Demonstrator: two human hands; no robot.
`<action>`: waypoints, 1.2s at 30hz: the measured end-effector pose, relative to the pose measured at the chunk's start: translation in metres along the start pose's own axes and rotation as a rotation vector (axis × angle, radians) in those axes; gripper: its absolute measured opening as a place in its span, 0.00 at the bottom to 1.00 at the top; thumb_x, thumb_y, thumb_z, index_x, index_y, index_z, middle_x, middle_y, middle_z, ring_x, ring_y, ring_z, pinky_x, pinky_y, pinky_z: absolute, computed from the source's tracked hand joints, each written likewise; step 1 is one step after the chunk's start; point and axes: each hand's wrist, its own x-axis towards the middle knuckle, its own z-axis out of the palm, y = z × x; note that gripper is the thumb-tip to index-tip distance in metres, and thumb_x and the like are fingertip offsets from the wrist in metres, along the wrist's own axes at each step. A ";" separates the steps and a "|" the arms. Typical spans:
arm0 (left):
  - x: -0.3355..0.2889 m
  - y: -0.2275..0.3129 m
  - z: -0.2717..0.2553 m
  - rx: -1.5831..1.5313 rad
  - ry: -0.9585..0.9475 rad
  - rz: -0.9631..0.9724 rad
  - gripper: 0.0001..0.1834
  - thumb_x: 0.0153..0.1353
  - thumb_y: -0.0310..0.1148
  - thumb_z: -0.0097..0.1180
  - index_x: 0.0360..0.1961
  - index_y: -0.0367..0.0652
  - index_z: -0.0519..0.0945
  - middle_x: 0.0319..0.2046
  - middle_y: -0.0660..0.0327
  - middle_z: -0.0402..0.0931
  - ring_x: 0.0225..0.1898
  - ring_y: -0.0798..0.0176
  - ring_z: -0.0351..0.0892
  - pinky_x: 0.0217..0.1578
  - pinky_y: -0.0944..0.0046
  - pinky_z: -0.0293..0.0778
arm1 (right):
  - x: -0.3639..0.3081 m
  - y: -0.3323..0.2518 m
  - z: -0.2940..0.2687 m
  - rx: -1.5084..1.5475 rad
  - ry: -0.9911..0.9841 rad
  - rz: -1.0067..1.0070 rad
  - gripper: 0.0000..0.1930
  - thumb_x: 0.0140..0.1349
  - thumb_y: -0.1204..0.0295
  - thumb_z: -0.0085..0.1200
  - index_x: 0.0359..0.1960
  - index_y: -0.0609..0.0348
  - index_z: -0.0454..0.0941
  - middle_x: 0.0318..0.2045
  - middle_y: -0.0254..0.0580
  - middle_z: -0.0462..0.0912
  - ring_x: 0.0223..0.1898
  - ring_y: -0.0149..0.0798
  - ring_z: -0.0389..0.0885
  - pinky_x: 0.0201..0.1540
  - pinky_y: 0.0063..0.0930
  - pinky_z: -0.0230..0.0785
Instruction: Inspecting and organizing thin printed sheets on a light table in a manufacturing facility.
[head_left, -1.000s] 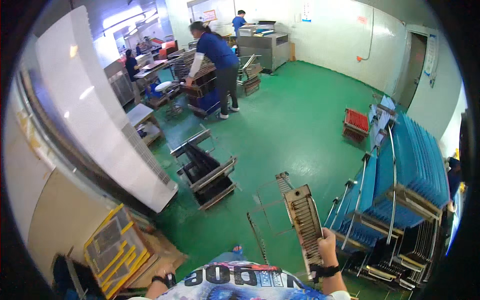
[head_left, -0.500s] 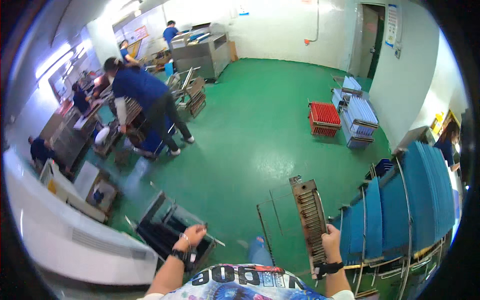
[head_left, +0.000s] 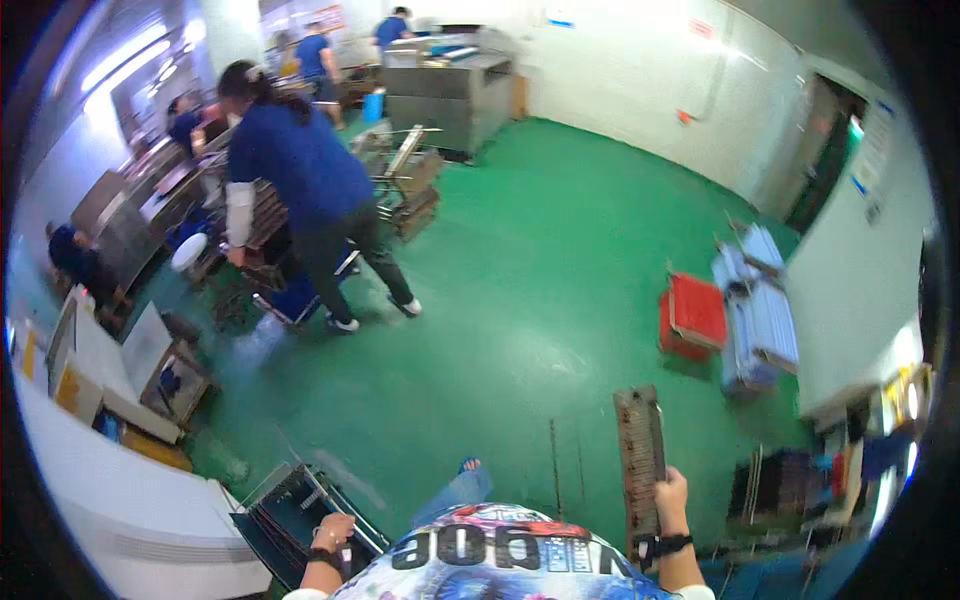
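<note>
My left hand (head_left: pixel 335 532) is closed at the near edge of a dark rack (head_left: pixel 290 515) holding dark sheets, low on the left; the exact grip is partly hidden. On the right, my right hand (head_left: pixel 672 502) is wrapped around the side of a slotted, brownish metal rack (head_left: pixel 638 455), held upright and apart from my body. Thin rods of it show beside it, against the green floor.
A co-worker (head_left: pixel 300 165) in dark blue bends over racks at left. A red rack (head_left: pixel 692 318) and light-blue racks (head_left: pixel 760 310) stand on the green floor (head_left: pixel 540 260) at right. A white cabinet (head_left: pixel 130 500) is at near left; blurred blue panels (head_left: pixel 800 575) lie near right.
The view has turned to the right. The dark rack and my left hand now sit lower and further left in view. My right hand still holds the slotted rack. The co-worker stays bent.
</note>
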 end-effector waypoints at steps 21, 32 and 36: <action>0.192 0.330 0.146 0.948 0.074 0.135 0.14 0.56 0.37 0.45 0.34 0.40 0.78 0.35 0.51 0.77 0.38 0.50 0.77 0.38 0.55 0.72 | 0.494 -0.114 0.038 0.105 -0.375 -0.146 0.13 0.40 0.84 0.42 0.29 0.71 0.74 0.24 0.41 0.78 0.26 0.30 0.74 0.32 0.23 0.66; 0.241 0.641 0.210 -0.772 -0.017 0.060 0.28 0.56 0.54 0.48 0.48 0.42 0.71 0.43 0.59 0.74 0.43 0.61 0.73 0.42 0.59 0.70 | 0.745 -0.291 0.119 -0.367 -0.843 -0.286 0.16 0.49 0.73 0.56 0.36 0.74 0.73 0.27 0.41 0.78 0.26 0.31 0.73 0.31 0.25 0.66; 0.300 0.779 0.224 -0.902 -0.340 0.200 0.39 0.55 0.58 0.48 0.56 0.37 0.61 0.57 0.52 0.60 0.56 0.56 0.63 0.52 0.55 0.63 | 0.809 -0.361 0.177 -0.437 -1.088 -0.364 0.21 0.44 0.70 0.62 0.39 0.72 0.73 0.32 0.44 0.79 0.32 0.33 0.73 0.38 0.28 0.65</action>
